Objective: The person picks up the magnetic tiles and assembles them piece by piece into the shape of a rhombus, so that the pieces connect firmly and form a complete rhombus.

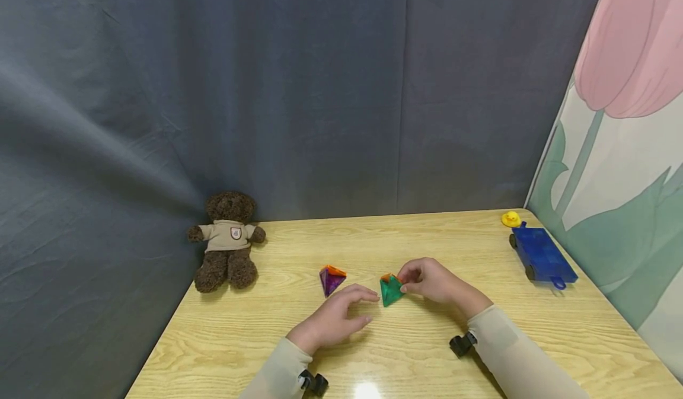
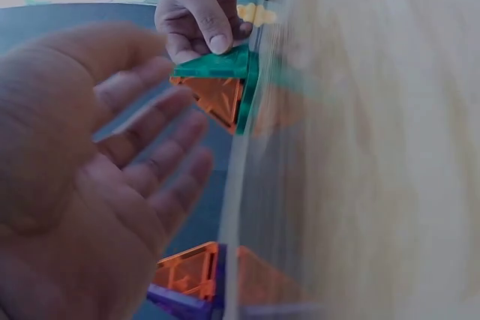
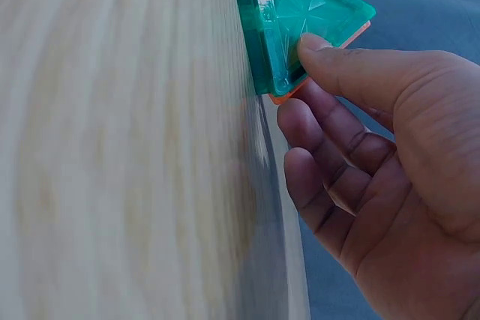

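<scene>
My right hand (image 1: 431, 280) pinches a small pyramid of translucent green and orange magnetic tiles (image 1: 391, 291) between thumb and fingers. In the right wrist view the thumb lies on a green tile face (image 3: 315, 5), low over the table, with the orange edge behind it. My left hand (image 1: 341, 316) hovers just left of that pyramid with fingers spread and nothing in them. Beyond the left hand stands a second pyramid, of purple and orange magnetic tiles (image 1: 333, 280); the left wrist view shows its orange side (image 2: 187, 273) near the bottom.
A brown teddy bear (image 1: 228, 242) in a beige shirt sits at the table's back left. At the right edge are a blue wheeled toy cart (image 1: 543, 255) and a yellow rubber duck (image 1: 510, 219). A dark curtain (image 1: 331, 96) hangs behind the wooden table (image 1: 213, 340).
</scene>
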Action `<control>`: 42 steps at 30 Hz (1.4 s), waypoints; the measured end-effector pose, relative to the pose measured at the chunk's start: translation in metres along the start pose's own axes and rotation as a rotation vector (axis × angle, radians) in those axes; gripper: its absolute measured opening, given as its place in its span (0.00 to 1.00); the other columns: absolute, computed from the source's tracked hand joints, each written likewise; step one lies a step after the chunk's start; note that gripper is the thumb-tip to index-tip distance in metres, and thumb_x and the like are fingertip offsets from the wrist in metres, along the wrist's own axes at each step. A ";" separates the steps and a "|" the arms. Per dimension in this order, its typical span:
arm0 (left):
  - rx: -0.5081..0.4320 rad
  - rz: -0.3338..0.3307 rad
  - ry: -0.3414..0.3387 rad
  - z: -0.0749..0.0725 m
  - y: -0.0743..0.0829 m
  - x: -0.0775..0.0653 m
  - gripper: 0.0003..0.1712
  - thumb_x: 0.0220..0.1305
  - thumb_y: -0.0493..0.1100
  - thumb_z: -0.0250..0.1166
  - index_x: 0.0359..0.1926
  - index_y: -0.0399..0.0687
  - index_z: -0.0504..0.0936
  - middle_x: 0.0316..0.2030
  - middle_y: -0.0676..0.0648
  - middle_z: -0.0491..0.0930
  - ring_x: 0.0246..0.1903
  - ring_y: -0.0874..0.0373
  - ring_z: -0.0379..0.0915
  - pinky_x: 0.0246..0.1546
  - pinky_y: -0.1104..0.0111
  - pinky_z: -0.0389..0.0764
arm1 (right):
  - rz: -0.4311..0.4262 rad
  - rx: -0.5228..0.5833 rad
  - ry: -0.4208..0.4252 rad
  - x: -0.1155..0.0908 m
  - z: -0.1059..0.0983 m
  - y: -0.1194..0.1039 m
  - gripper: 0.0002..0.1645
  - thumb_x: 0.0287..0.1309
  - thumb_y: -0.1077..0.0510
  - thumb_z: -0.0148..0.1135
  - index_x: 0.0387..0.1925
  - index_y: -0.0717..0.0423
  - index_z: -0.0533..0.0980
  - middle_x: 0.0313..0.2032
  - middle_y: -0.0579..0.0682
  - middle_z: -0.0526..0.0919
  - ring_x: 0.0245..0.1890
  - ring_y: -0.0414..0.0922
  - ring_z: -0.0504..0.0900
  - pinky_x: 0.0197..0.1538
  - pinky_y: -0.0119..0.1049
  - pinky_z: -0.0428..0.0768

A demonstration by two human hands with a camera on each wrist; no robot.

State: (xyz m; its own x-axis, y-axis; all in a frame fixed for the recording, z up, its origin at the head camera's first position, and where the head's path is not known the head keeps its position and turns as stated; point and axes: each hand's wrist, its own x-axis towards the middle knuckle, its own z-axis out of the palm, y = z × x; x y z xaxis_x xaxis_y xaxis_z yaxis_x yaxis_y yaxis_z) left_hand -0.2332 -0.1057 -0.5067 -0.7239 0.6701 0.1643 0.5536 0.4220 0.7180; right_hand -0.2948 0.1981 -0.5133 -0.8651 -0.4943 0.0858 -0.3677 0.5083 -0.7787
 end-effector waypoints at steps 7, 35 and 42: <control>-0.049 0.091 0.119 -0.008 0.005 -0.001 0.23 0.74 0.40 0.67 0.67 0.56 0.78 0.63 0.56 0.76 0.65 0.59 0.71 0.66 0.59 0.75 | 0.039 -0.023 0.049 -0.001 -0.006 0.005 0.07 0.62 0.61 0.76 0.40 0.47 0.86 0.35 0.43 0.85 0.36 0.45 0.80 0.37 0.36 0.81; -0.220 -0.095 0.402 -0.050 -0.051 -0.014 0.31 0.74 0.23 0.54 0.71 0.48 0.73 0.72 0.43 0.69 0.75 0.44 0.60 0.76 0.44 0.58 | 0.103 -0.020 0.172 -0.004 -0.021 0.022 0.07 0.63 0.63 0.74 0.41 0.50 0.87 0.37 0.45 0.85 0.40 0.46 0.80 0.45 0.41 0.81; -0.224 -0.190 0.311 -0.049 -0.064 -0.017 0.38 0.71 0.20 0.49 0.78 0.46 0.66 0.76 0.42 0.65 0.77 0.42 0.55 0.76 0.47 0.58 | 0.101 -0.015 0.169 -0.003 -0.021 0.026 0.07 0.63 0.62 0.74 0.41 0.49 0.87 0.37 0.44 0.84 0.39 0.46 0.79 0.43 0.39 0.80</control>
State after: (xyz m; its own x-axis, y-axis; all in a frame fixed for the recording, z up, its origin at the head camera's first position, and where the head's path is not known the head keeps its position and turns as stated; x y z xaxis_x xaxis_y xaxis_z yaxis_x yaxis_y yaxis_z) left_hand -0.2760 -0.1738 -0.5224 -0.9132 0.3624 0.1864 0.3200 0.3543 0.8787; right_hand -0.3090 0.2281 -0.5210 -0.9421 -0.3159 0.1120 -0.2806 0.5605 -0.7792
